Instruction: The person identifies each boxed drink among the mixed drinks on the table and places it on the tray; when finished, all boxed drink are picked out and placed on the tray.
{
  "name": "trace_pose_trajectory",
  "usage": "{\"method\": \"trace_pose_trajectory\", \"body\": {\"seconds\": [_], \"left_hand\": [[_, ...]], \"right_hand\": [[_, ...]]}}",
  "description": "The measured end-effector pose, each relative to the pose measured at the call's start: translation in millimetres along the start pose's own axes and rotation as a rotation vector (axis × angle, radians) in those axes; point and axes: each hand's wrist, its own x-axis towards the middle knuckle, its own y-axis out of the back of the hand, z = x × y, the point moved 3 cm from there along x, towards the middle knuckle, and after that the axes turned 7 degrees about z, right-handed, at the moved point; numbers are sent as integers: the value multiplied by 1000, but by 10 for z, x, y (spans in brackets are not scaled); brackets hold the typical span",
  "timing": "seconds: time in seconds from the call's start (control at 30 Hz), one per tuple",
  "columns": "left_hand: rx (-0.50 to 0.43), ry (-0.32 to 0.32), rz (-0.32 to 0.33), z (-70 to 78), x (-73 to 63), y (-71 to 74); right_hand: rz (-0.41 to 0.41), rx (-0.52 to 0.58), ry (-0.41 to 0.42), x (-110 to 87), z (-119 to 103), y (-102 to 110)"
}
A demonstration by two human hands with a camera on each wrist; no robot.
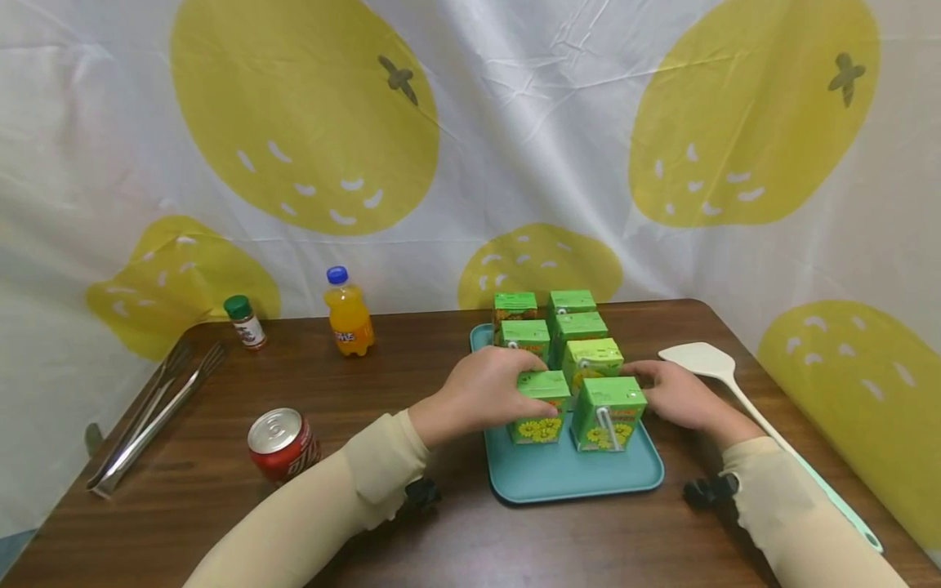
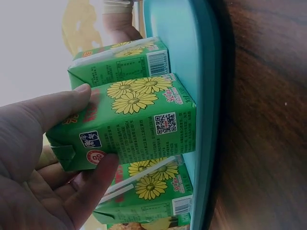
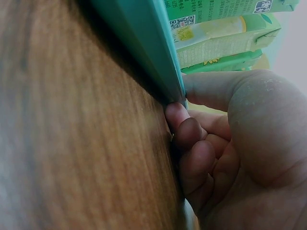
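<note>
While both forearms lie over wooden table [image 1: 456,539], left hand [image 1: 481,392] grips near-left juice carton [image 1: 542,408], thumb and fingers pinching its sides. Carton upright on teal tray [image 1: 573,478], first of two rows of green cartons. Right hand [image 1: 680,394] at tray's right rim, thumb on edge, fingers curled beneath. Left: soda can [image 1: 282,445], tongs [image 1: 150,416], orange bottle [image 1: 348,312], spice jar [image 1: 245,322]. Right: white spatula [image 1: 716,367].

The left hand [image 1: 494,389] hides the top of one carton [image 1: 540,407]. The print on the soda can [image 1: 283,445] is too small to read. The spatula [image 1: 742,400] handle goes behind the right sleeve [image 1: 790,514].
</note>
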Motion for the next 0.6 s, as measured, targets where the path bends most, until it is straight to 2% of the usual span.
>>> {"method": "trace_pose_trajectory", "body": {"seconds": [0.3, 0.43, 0.6], "left_hand": [[-4, 33, -19, -9, -9, -39], [-42, 56, -20, -13, -30, -55], [-40, 83, -30, -39, -75, -99]], "right_hand": [[-14, 48, -21, 5, 13, -15], [3, 5, -7, 12, 20, -4], [9, -29, 8, 11, 30, 5]]}}
